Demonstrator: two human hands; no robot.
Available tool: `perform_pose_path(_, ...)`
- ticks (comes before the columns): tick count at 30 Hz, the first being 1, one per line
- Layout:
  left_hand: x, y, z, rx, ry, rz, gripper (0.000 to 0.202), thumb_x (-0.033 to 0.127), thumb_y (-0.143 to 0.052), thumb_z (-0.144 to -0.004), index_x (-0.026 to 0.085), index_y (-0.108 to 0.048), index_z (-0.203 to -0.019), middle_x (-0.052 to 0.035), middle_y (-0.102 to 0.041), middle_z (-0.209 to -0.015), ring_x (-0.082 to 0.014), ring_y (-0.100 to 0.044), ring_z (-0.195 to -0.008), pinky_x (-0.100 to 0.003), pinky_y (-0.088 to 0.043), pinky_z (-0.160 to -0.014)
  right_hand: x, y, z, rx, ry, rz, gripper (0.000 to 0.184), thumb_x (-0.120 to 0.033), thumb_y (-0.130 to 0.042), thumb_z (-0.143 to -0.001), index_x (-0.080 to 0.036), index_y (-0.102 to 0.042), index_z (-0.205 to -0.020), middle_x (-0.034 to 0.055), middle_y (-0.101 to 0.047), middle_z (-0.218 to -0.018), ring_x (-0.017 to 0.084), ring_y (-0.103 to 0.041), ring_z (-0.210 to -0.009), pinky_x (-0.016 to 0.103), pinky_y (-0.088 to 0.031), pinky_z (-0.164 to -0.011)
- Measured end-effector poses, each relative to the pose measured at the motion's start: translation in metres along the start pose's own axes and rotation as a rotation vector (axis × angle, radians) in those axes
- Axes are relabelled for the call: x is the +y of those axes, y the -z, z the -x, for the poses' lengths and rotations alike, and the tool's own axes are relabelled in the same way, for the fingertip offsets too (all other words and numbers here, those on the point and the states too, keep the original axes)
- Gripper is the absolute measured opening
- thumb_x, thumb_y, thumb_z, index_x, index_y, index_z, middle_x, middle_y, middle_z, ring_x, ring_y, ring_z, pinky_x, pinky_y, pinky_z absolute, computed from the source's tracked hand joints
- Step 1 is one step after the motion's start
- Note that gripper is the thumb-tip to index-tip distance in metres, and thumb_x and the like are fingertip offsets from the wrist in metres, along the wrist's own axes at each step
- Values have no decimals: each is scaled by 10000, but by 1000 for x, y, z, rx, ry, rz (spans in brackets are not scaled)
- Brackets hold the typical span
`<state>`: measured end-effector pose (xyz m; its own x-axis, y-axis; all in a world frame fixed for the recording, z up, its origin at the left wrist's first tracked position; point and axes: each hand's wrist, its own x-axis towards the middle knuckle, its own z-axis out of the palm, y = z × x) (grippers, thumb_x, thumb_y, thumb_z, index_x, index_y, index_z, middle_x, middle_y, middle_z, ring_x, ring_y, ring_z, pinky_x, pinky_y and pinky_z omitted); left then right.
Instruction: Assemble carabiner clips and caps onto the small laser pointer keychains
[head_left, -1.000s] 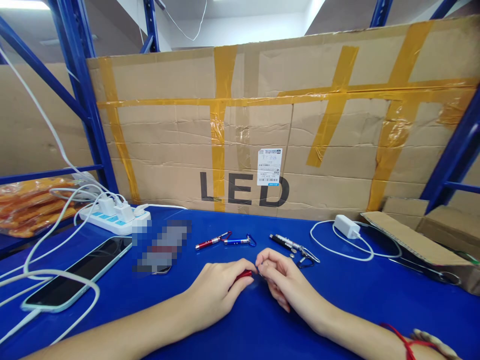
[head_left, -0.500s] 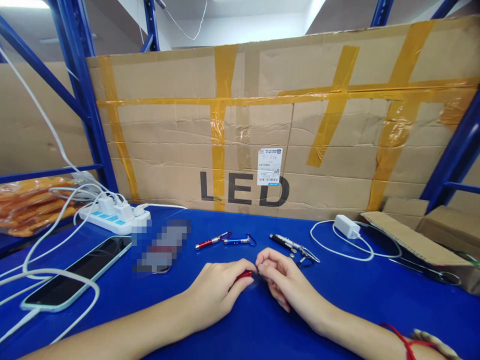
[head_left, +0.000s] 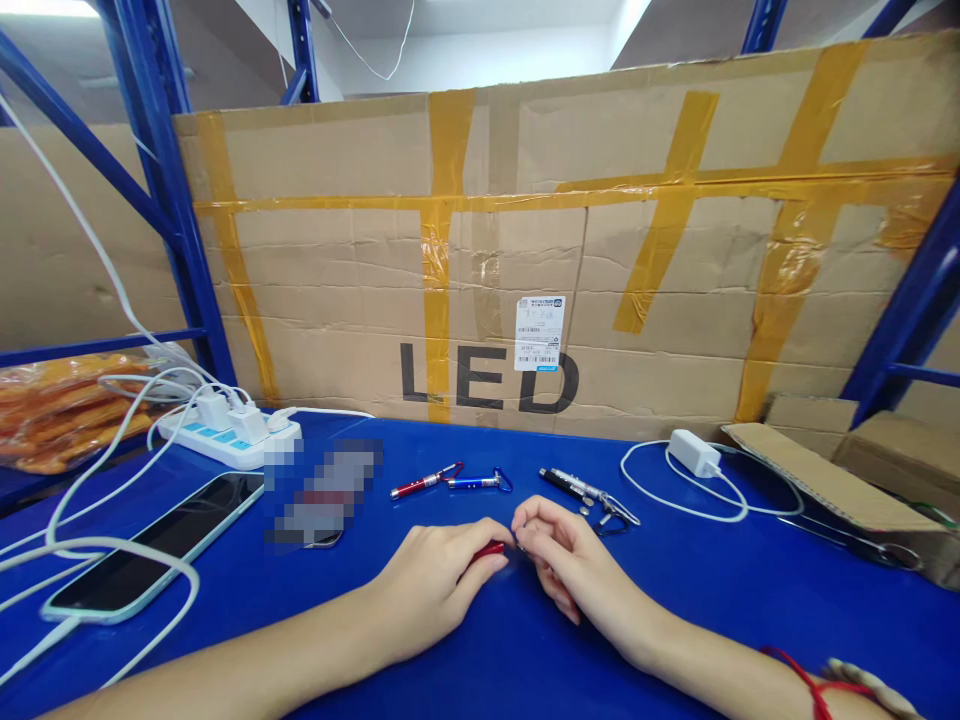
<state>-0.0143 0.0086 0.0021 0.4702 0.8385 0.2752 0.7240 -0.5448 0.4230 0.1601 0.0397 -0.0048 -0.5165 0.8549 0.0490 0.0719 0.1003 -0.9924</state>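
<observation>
My left hand is closed around a slim red tube, most of it hidden by the fingers; it looks like the body of a penlight. Right beside it, my right hand pinches thumb and fingers together over something small and dark that I cannot make out. Beyond the hands lie a red penlight with a clip and a blue penlight with a clip. Farther right, a black penlight rests against a silver penlight. Small round silver pieces sit just below these.
At left are a phone, a white power strip with looping cables and a blurred item. A white charger, scissors and a cardboard flap stand right. A large carton closes off the back.
</observation>
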Motion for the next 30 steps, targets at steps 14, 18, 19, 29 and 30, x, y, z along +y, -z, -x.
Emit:
perform_pose_path(14, 1, 1, 1, -12, 2, 3, 189, 263, -368, -930, 263, -536, -1017, 39, -660, -979, -146, -628, -865, -217, -428, -734, 0, 1, 0, -5, 4, -1, 290, -461, -495, -771, -180, -434, -817, -115, -328, -473, 16, -258, -293, 128, -207, -281)
perform_pose_path(18, 1, 0, 0, -8, 7, -3, 185, 261, -375, -928, 262, -537, -1017, 41, -661, -962, -145, -629, -854, -214, -427, -721, 0, 0, 1, -13, 3, -1, 300, -468, -500, -770, -178, -435, -811, -116, -322, -466, 15, -258, -293, 127, -204, -282)
perform_pose_path(19, 0, 0, 0, -6, 6, -7, 184, 262, -375, -928, 261, -536, -1017, 41, -661, -954, -144, -630, -849, -214, -425, -715, 0, 0, 0, -15, 4, -1, 301, -470, -501, -771, -178, -435, -810, -117, -323, -464, 15, -258, -292, 127, -202, -282)
perform_pose_path(29, 1, 1, 0, -6, 1, -18, 180, 259, -376, -926, 263, -534, -1011, 56, -660, -924, -133, -631, -821, -212, -416, -693, 1, 1, -1, -20, 5, 3, 288, -459, -495, -784, -178, -437, -814, -118, -330, -456, 14, -263, -285, 125, -199, -284)
perform_pose_path(30, 1, 1, 0, -7, 3, -19, 182, 261, -374, -927, 263, -534, -1013, 56, -660, -926, -134, -631, -824, -213, -417, -696, 1, 1, -1, -19, 5, 4, 289, -460, -494, -785, -178, -437, -816, -119, -329, -455, 14, -263, -285, 125, -200, -284)
